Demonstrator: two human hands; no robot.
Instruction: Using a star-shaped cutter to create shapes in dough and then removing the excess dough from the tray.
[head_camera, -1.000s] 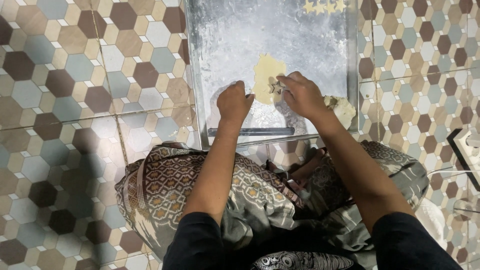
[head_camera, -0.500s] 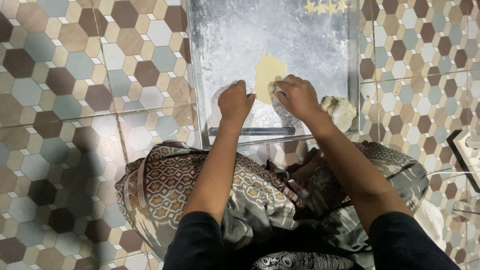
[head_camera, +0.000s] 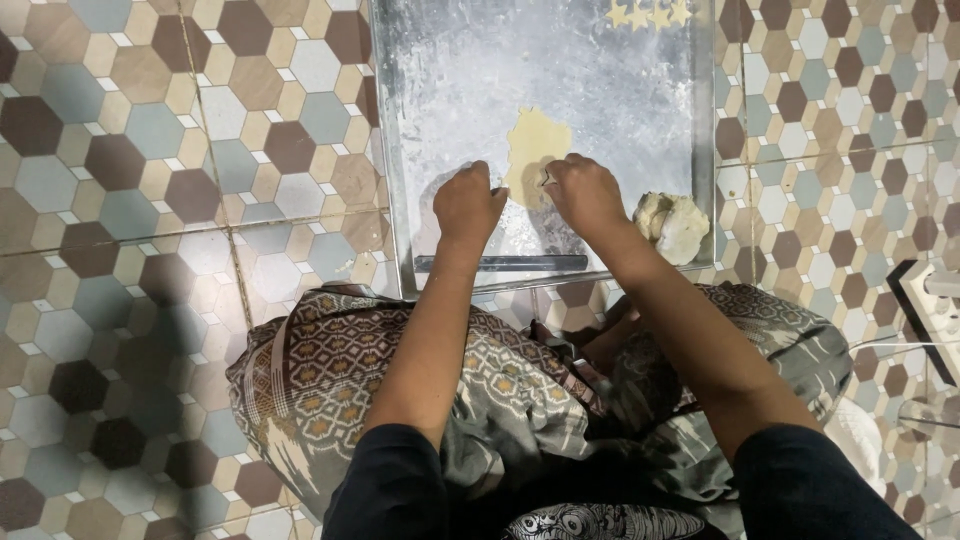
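While the left hand (head_camera: 468, 205) rests curled on the floured metal tray (head_camera: 400, 200), gripping nothing visible, the right hand (head_camera: 583, 193) presses its bent fingers (head_camera: 552, 176) onto the near edge of the flat yellow dough sheet (head_camera: 533, 152). A dough lump (head_camera: 672, 226) sits just right of that hand, star cutouts (head_camera: 648, 14) at the tray's far corner, all on the hexagon-tiled floor (head_camera: 150, 200).

Patterned tile floor (head_camera: 150, 200)

Hexagon tiles in brown, tan, grey-blue and white cover the floor; a soft shadow darkens the near left.
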